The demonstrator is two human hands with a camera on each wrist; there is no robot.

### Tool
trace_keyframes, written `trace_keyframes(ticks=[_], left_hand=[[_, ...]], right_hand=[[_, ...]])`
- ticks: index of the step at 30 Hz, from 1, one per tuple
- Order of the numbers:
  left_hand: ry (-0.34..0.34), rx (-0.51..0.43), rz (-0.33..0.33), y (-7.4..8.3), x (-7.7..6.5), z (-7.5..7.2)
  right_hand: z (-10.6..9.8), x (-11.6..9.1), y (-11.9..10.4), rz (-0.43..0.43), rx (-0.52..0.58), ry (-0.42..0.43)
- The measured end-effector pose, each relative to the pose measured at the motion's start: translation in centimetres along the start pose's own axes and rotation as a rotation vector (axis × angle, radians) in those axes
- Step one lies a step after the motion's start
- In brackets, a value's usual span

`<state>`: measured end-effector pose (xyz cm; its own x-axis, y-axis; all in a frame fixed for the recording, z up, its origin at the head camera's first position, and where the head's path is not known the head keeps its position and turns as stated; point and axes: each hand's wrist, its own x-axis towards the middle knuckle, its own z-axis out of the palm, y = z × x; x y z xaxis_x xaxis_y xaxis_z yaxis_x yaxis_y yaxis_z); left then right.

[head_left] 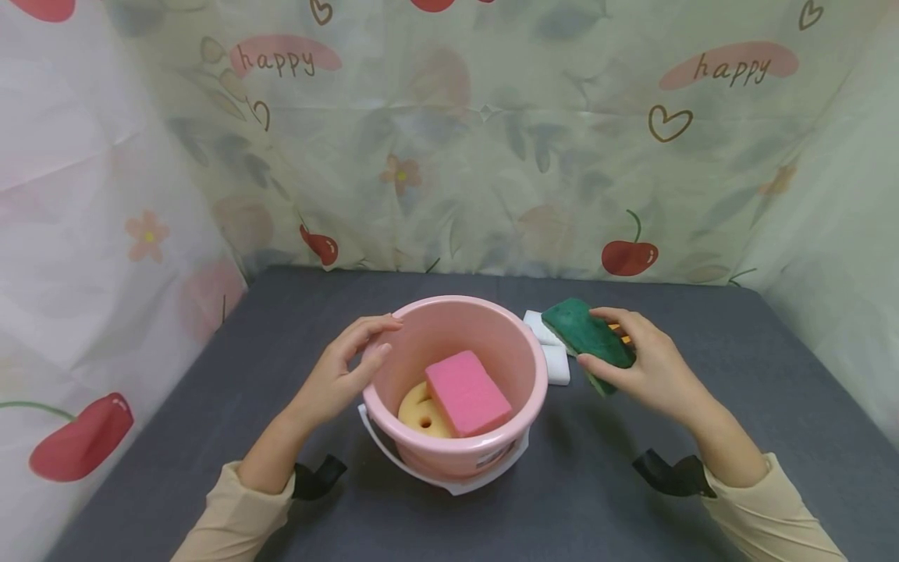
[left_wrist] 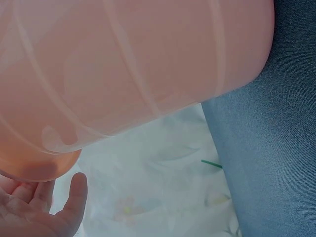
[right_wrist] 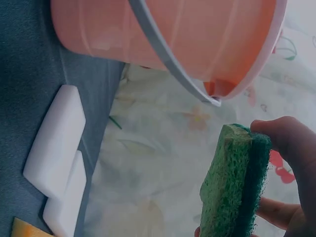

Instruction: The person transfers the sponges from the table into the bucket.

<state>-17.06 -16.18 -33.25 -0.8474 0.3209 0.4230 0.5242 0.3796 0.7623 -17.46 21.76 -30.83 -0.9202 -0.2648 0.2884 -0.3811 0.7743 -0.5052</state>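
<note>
Sponge [head_left: 588,334] in the right hand [head_left: 662,365], bucket [head_left: 456,326] to its left

The sponge is raised above the tabletop [head_left: 709,336], between bucket and right edge, its long axis slanting from far left to near right. Thumb and fingers pinch it. The right hand is much the nearer; the left hand [head_left: 333,375], loosely spread, holds nothing visible at the bucket's left rim. Whether it touches, I cannot tell.

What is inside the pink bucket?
Inside the pink bucket, a pink sponge overlaps a round yellow piece with a hole. The sponge hides part of the yellow piece; anything beneath them cannot be seen.
</note>
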Motion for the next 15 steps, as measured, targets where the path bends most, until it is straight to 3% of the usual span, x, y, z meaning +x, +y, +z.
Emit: trace_keyframes(ticks=[15], left_hand=[[-0.004,0.001,-0.005,-0.1,0.0,0.0]], right_hand=[[-0.6,0.4,-1.4,-0.050,0.064,0.079]])
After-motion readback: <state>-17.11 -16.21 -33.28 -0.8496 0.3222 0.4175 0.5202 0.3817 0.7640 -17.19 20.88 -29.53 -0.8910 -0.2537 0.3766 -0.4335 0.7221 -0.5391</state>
